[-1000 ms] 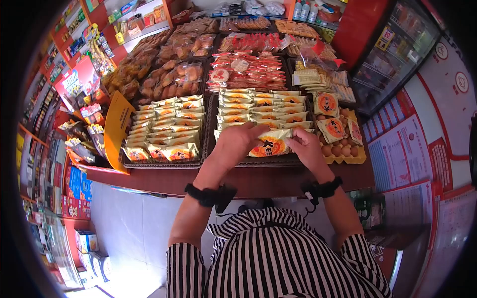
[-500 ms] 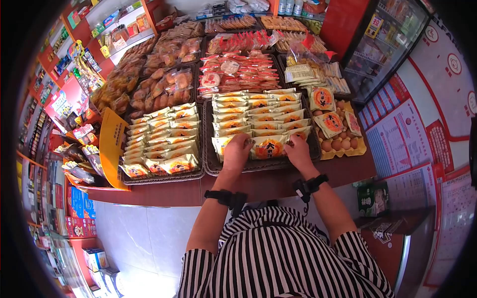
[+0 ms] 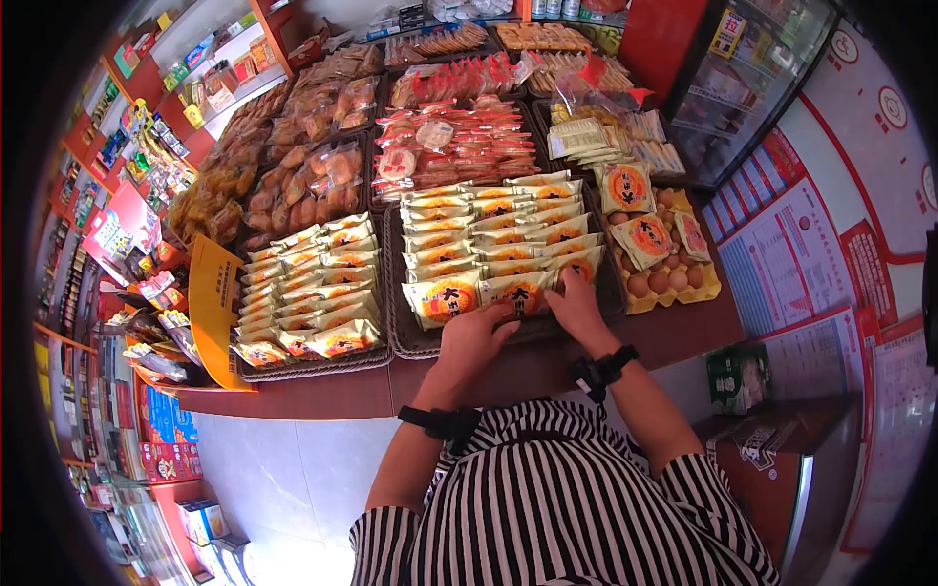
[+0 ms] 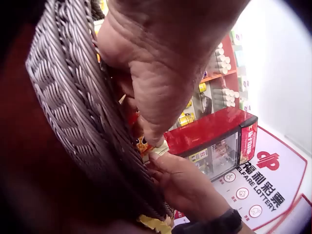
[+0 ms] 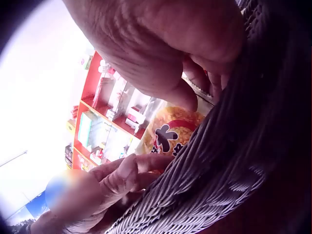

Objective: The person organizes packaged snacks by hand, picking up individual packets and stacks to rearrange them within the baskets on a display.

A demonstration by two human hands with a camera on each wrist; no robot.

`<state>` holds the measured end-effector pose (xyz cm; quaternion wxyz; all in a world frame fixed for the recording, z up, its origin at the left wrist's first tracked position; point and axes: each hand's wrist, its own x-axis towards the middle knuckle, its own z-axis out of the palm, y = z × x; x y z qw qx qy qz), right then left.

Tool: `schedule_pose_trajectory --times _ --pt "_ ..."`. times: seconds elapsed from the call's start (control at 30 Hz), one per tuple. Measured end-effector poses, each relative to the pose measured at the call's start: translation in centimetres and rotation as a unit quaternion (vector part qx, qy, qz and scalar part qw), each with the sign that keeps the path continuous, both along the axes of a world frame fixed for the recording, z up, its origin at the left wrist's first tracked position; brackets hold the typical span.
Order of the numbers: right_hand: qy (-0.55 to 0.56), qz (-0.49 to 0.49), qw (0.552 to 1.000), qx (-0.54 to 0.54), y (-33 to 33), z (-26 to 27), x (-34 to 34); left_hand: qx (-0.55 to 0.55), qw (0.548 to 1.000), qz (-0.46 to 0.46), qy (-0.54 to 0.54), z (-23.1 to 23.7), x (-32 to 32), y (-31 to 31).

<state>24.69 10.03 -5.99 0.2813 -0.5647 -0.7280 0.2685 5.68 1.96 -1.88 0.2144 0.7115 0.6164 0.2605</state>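
Note:
In the head view, a cream and orange packet [image 3: 518, 291] stands at the middle of the front row in a dark wicker basket [image 3: 415, 342]. My left hand [image 3: 474, 344] touches its lower left part, thumb extended. At its right end my right hand [image 3: 583, 311] pinches the edge between thumb and fingers, close to the right front packet [image 3: 578, 264]. Another packet [image 3: 442, 299] leans at the front left. The right wrist view shows the middle packet [image 5: 170, 129] behind the wicker rim [image 5: 195, 165]; the left wrist view hides most of it.
A second basket of similar packets [image 3: 313, 303] stands at the left. Red-wrapped snacks [image 3: 464, 142] lie behind, and an egg tray [image 3: 699, 283] with packets on top is at the right. A yellow display box [image 3: 210, 313] borders the far left, a glass-door fridge [image 3: 743, 88] the back right.
The middle packet has gone from being held up at its upper corners to standing in the front row. My left hand has slid down, uncovering the front left packet; the head view has shifted.

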Motion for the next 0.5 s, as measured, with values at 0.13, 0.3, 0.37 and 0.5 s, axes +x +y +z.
schedule_pose_trajectory --times 0.13,0.3,0.37,0.5 --pt "0.024 0.013 1.000 0.011 0.0 0.4 0.1 -0.078 0.996 -0.004 0.040 0.5 1.1 0.9" --pt "0.113 0.011 0.993 -0.032 0.0 0.6 0.2 -0.050 0.998 0.007 0.044 0.0 1.5 1.4" --pt "0.156 0.008 0.985 -0.070 0.2 0.3 0.4 -0.067 0.996 0.012 0.051 0.0 1.7 1.5" --pt "0.210 0.011 0.976 -0.049 0.1 1.8 2.1 -0.035 0.999 0.008 0.040 -0.2 1.8 1.3"
